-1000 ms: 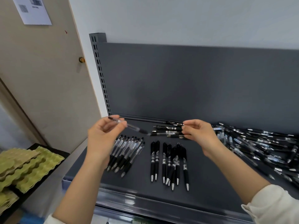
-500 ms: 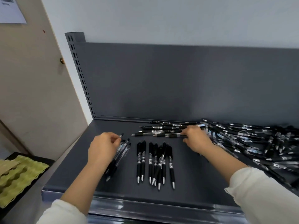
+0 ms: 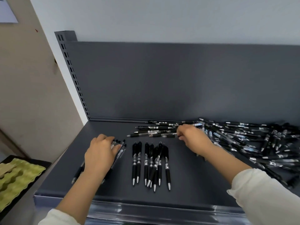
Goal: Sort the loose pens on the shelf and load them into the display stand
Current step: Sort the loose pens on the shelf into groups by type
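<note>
On the dark grey shelf (image 3: 186, 184) the pens lie in groups. My left hand (image 3: 100, 153) rests flat on a row of clear-barrel pens (image 3: 121, 149) at the left, covering most of it. Beside that row lies a row of black pens (image 3: 151, 163), tips toward me. My right hand (image 3: 193, 137) reaches to several pens lying crosswise at the back (image 3: 154, 132) and pinches the end of one pen (image 3: 164, 135) with curled fingers. A big loose pile of pens (image 3: 251, 140) fills the right side. No display stand is in view.
The shelf's back panel (image 3: 178, 82) and a slotted upright (image 3: 73, 75) rise behind. Green egg trays (image 3: 17, 176) sit on a lower surface at the left, below a beige door (image 3: 29, 95). The shelf's glossy front rail (image 3: 146, 210) runs below my arms.
My left hand, which held a clear pen in the air, has come down onto the left row. My right hand dropped to the crosswise pens and pinched one. The view shifted right.
</note>
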Motion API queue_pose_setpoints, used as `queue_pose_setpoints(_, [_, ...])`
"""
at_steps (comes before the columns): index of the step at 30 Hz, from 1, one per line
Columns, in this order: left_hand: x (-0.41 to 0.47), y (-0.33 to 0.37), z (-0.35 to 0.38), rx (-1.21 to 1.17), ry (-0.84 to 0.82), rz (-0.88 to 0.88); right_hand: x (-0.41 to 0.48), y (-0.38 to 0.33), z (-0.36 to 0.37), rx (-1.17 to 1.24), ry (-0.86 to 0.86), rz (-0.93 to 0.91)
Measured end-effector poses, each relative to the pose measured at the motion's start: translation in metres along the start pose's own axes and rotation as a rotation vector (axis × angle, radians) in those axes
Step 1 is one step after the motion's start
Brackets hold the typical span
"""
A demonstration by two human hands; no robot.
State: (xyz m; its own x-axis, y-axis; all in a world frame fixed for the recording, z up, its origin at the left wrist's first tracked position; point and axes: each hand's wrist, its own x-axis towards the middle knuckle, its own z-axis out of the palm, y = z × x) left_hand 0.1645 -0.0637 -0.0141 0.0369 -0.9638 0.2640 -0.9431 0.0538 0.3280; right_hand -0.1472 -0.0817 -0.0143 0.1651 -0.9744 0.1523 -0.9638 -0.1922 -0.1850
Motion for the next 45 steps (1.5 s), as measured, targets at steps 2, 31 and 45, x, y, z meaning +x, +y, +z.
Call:
queue_pose_setpoints(2, [-0.001,0.011,-0.001,-0.026,0.033,0.053,-0.005,-0.001,-0.009,0.207,0.144,-0.004])
queue_pose_setpoints(31, [-0.033,0.125,0.024,-0.199,-0.231,0.306,-0.071,0.049,-0.063,1.148,0.492,0.456])
queue_pose_setpoints(45, [-0.024,0.224,0.070,-0.144,-0.477,0.220,-0.135,0.094,-0.073,0.775,0.583,0.454])
